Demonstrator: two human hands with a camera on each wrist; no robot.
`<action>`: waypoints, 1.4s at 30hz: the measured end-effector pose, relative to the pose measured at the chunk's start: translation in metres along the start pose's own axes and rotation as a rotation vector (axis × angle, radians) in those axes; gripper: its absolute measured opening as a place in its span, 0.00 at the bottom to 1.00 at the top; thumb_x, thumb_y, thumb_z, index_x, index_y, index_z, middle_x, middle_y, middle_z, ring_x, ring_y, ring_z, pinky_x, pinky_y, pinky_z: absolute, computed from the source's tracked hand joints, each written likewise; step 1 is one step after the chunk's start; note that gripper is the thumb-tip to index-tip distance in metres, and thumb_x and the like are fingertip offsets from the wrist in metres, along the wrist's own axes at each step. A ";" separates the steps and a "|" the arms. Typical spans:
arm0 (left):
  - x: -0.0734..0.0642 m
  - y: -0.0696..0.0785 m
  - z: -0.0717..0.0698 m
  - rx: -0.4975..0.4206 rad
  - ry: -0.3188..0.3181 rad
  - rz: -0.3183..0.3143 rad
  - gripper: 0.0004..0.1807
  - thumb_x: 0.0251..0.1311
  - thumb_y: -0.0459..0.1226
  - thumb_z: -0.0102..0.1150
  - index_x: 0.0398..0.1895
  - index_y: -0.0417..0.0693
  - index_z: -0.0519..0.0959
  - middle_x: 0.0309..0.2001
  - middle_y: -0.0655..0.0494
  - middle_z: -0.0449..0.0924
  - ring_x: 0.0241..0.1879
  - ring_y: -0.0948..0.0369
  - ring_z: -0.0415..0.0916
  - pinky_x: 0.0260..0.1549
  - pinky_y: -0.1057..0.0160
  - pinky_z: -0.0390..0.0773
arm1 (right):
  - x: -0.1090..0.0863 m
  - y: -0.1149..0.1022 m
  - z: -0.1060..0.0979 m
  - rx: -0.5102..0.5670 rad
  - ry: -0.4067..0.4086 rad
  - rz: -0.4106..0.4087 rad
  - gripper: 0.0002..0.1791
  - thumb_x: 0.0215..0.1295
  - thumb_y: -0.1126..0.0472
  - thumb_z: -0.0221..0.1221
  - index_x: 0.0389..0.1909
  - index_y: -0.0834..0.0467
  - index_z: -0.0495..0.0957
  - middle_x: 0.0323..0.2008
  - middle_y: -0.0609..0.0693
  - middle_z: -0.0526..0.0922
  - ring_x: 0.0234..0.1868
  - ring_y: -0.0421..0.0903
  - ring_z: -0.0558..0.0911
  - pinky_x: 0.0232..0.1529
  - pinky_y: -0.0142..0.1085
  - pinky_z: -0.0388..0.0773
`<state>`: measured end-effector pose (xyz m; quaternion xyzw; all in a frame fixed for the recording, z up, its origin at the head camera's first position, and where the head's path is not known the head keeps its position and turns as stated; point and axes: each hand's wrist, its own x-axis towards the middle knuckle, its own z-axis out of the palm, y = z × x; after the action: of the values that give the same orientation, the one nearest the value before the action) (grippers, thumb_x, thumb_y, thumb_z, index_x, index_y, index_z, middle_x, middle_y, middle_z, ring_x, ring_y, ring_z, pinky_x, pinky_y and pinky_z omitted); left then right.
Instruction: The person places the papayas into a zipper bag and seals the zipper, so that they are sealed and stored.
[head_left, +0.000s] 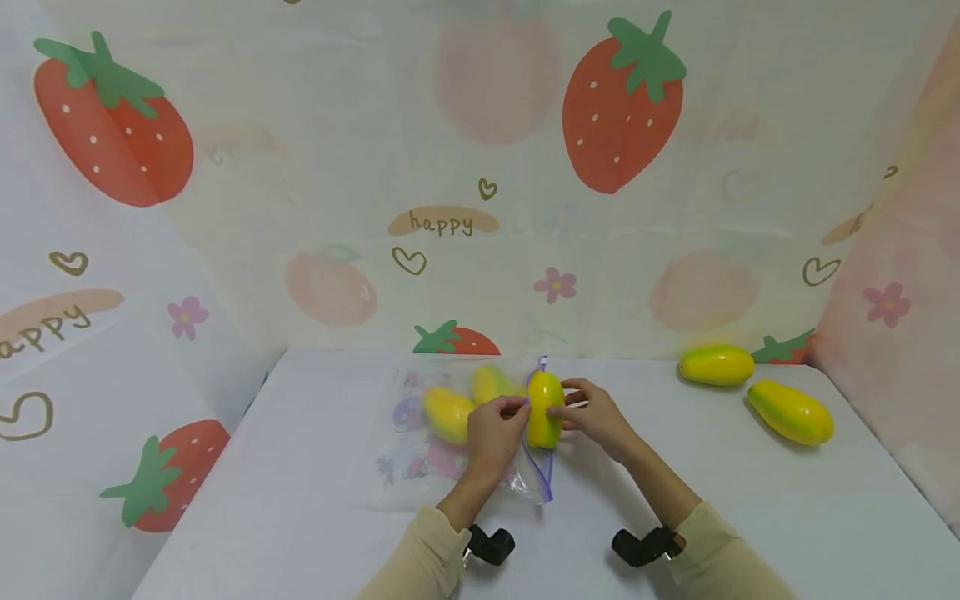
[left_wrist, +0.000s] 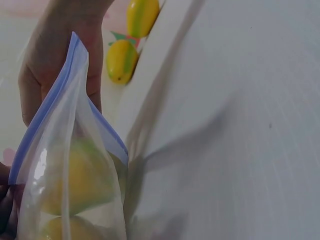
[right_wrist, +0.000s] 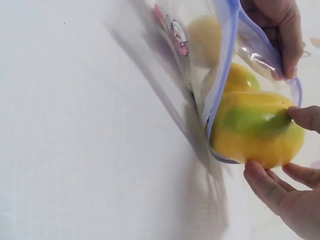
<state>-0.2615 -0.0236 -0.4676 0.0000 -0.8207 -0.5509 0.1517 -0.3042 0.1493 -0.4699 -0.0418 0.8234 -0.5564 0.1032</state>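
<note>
A clear zip bag with a purple edge and printed pictures lies on the table, its mouth open to the right. Yellow papayas with green patches show through its film. My left hand pinches the bag's rim near the mouth. Another papaya sits at the bag's opening, partly inside the rim. My right hand holds this papaya between thumb and fingers. In the left wrist view the bag's purple zip edge stands in front of the right hand, hiding part of it.
Two more papayas, one by the back edge and one nearer, lie at the far right of the white table. A strawberry-printed cloth hangs behind and at both sides.
</note>
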 end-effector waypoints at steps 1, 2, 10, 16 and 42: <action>0.000 0.001 0.000 0.009 0.003 0.002 0.08 0.59 0.38 0.65 0.36 0.42 0.87 0.32 0.51 0.88 0.30 0.62 0.81 0.32 0.70 0.81 | 0.000 0.000 0.000 0.001 -0.007 -0.005 0.35 0.59 0.58 0.66 0.66 0.64 0.65 0.56 0.68 0.73 0.49 0.55 0.80 0.45 0.41 0.84; 0.000 0.001 -0.001 0.020 0.004 0.000 0.08 0.59 0.38 0.65 0.36 0.42 0.87 0.32 0.52 0.88 0.30 0.63 0.81 0.32 0.70 0.81 | 0.000 0.000 -0.001 0.000 -0.013 -0.010 0.35 0.59 0.59 0.66 0.65 0.65 0.65 0.55 0.68 0.73 0.49 0.55 0.80 0.46 0.42 0.84; 0.001 0.002 -0.002 0.095 -0.036 0.006 0.09 0.61 0.41 0.64 0.35 0.44 0.87 0.31 0.54 0.87 0.29 0.64 0.80 0.31 0.71 0.81 | 0.005 -0.001 -0.002 -0.061 -0.020 -0.014 0.34 0.58 0.56 0.67 0.62 0.65 0.68 0.51 0.64 0.77 0.45 0.51 0.80 0.39 0.37 0.84; 0.001 0.004 -0.003 0.113 -0.067 0.020 0.10 0.62 0.40 0.63 0.35 0.43 0.87 0.31 0.54 0.87 0.29 0.64 0.80 0.32 0.70 0.82 | 0.011 -0.001 0.000 -0.098 -0.005 0.006 0.34 0.57 0.50 0.69 0.60 0.63 0.71 0.44 0.61 0.79 0.35 0.48 0.80 0.36 0.35 0.83; 0.004 -0.006 0.002 -0.015 -0.102 0.055 0.09 0.59 0.37 0.64 0.33 0.39 0.86 0.29 0.49 0.87 0.26 0.67 0.77 0.27 0.73 0.77 | 0.030 0.009 0.003 -0.072 -0.149 -0.113 0.17 0.71 0.66 0.49 0.56 0.66 0.78 0.42 0.62 0.84 0.36 0.46 0.81 0.34 0.35 0.80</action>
<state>-0.2668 -0.0251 -0.4729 -0.0516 -0.8229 -0.5519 0.1249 -0.3328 0.1444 -0.4832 -0.1331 0.8294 -0.5265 0.1312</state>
